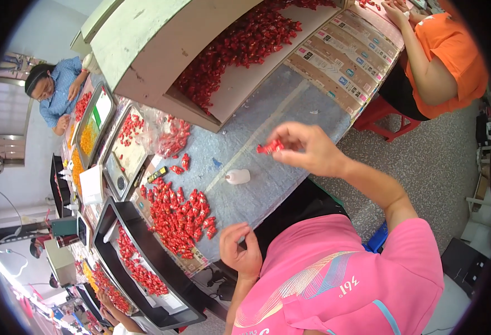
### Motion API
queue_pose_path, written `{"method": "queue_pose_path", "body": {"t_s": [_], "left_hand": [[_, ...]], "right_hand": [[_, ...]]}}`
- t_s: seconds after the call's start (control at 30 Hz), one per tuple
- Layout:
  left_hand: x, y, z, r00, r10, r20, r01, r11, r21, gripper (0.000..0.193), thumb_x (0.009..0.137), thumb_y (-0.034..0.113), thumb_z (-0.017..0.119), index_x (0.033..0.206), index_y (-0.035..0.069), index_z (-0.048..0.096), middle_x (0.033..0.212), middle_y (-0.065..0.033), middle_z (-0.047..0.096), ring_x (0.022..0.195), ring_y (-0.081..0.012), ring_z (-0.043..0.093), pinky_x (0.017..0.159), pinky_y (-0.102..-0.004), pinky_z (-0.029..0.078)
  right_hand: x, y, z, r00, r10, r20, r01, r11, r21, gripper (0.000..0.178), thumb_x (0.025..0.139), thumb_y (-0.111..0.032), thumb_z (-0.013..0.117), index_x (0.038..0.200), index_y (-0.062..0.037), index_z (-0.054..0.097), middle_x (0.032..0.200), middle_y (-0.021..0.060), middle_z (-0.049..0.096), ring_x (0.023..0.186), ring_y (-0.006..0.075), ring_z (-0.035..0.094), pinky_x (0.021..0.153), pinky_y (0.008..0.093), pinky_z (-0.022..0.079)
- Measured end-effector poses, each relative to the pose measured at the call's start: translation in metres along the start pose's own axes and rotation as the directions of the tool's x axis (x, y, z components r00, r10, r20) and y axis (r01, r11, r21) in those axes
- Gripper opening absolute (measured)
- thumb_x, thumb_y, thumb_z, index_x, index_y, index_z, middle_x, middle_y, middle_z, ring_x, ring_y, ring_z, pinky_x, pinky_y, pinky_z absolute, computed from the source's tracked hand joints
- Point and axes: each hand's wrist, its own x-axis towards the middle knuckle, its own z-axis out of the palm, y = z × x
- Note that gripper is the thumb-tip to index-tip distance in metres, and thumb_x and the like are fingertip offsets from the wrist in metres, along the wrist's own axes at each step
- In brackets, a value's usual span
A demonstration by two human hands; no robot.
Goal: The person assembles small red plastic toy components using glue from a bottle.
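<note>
My right hand point(310, 149), slightly blurred, is over the table's near edge and pinches a small red toy figure point(270, 147) between thumb and fingers. Lower down, beside the table's front edge, my left hand point(241, 252) has its fingers curled in toward the thumb. Whatever it may hold is hidden. Between the two hands, a small whitish squeeze bottle point(237, 177) lies on the blue-grey table covering point(267, 125). To its left spreads a pile of similar red figures point(181, 215), with a few loose ones above.
A box-like shelf point(161, 44) with a heap of red pieces point(245, 47) stands at the table's back. Black trays point(139, 268) and a clear plastic bag point(170, 134) are on the left. A person in orange point(452, 61) sits far right; another in blue point(61, 92) works far left.
</note>
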Motion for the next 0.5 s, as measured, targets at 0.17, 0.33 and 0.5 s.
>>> {"method": "queue_pose_path", "body": {"t_s": [0.17,0.33,0.5], "left_hand": [[0.018,0.031,0.022,0.901,-0.367,0.231,0.433,0.775,-0.460,0.017,0.085,-0.006,0.060,0.101,-0.001,0.057,0.094,-0.0099,0.063,0.087,-0.0167,0.061,0.080,-0.0284,0.050],[0.021,0.031,0.028,0.800,-0.354,0.485,0.600,0.483,-0.638,0.017,0.091,0.002,0.058,0.108,-0.001,0.055,0.099,-0.0093,0.062,0.089,-0.0152,0.062,0.080,-0.0279,0.053],[0.008,0.025,0.017,0.779,-0.390,0.492,0.625,0.420,-0.658,0.014,0.091,0.001,0.059,0.105,-0.001,0.057,0.098,-0.0087,0.063,0.087,-0.0152,0.063,0.080,-0.0275,0.053]], "right_hand": [[-0.049,-0.001,0.024,0.995,0.009,0.101,-0.024,0.988,0.152,0.027,0.081,-0.006,0.071,0.107,-0.0019,0.064,0.091,0.0036,0.066,0.080,0.0076,0.061,0.069,0.0235,0.050],[-0.070,-0.004,0.041,0.993,-0.056,0.109,0.046,0.995,0.085,0.025,0.079,-0.008,0.073,0.103,-0.0047,0.067,0.090,0.0052,0.064,0.076,0.0095,0.060,0.065,0.0226,0.048],[-0.080,-0.001,0.052,0.992,-0.035,0.123,0.020,0.993,0.120,0.025,0.080,-0.011,0.073,0.104,-0.0054,0.067,0.089,0.0043,0.064,0.072,0.0088,0.059,0.065,0.0225,0.047]]}}
